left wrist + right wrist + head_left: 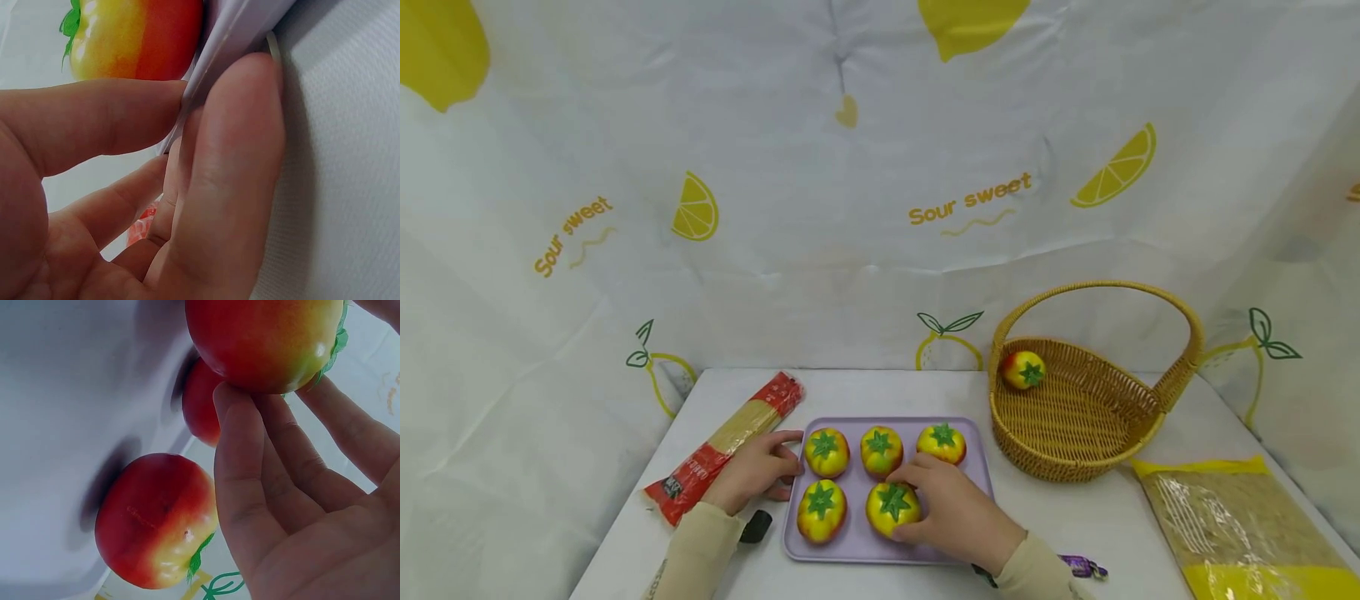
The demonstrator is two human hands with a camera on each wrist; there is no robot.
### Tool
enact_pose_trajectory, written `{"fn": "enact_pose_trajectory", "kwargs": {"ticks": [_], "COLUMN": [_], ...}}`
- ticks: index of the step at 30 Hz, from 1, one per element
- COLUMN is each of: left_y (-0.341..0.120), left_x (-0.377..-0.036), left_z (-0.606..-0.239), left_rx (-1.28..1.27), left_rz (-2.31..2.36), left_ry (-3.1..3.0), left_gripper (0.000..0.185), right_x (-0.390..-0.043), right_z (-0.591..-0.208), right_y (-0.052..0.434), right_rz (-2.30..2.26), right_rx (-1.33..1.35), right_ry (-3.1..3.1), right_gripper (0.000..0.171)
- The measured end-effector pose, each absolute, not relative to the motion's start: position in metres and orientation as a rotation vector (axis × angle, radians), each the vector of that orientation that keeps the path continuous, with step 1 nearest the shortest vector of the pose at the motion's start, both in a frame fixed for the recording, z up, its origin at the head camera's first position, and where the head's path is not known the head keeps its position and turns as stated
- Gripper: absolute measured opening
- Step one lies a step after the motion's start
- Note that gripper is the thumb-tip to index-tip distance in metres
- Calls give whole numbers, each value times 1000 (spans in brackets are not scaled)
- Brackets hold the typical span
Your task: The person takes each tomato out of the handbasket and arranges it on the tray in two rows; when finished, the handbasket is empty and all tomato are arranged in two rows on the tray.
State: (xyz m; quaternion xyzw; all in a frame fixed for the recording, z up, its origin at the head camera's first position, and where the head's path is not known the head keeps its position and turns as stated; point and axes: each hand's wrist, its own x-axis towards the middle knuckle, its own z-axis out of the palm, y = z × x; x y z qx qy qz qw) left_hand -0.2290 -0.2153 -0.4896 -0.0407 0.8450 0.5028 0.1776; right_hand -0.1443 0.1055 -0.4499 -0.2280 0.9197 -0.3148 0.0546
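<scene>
A lilac tray [853, 550] carries several red-and-yellow toy tomatoes [823, 451] with green leafy tops. My left hand [760, 468] holds the tray's left edge, its fingertips [247, 87] right at the rim in the left wrist view. At the front middle of the tray, my right hand [951, 508] grips one tomato [892, 507] between thumb and fingers. That same tomato [262, 344] shows its red underside in the right wrist view, close over the tray. Another tomato [156, 519] sits on the tray below it in that view.
Back right stands a wicker basket [1067, 467] with a tall handle and one tomato [1023, 370] inside. A red-and-clear noodle packet [730, 442] lies left of the tray. A yellow-edged bag [1240, 525] lies front right. Something purple [1082, 567] shows beside the right sleeve.
</scene>
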Motion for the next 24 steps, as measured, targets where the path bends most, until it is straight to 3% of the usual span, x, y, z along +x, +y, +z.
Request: {"fn": "enact_pose_trajectory", "kwargs": {"ticks": [24], "left_y": [-216], "left_x": [-230], "left_z": [-488], "left_rx": [-95], "left_rz": [1421], "left_ry": [2379], "left_gripper": [61], "right_x": [-142], "right_z": [-452], "right_y": [100], "right_rz": [-929], "right_rx": [-722], "right_ry": [2809], "right_gripper": [47]}}
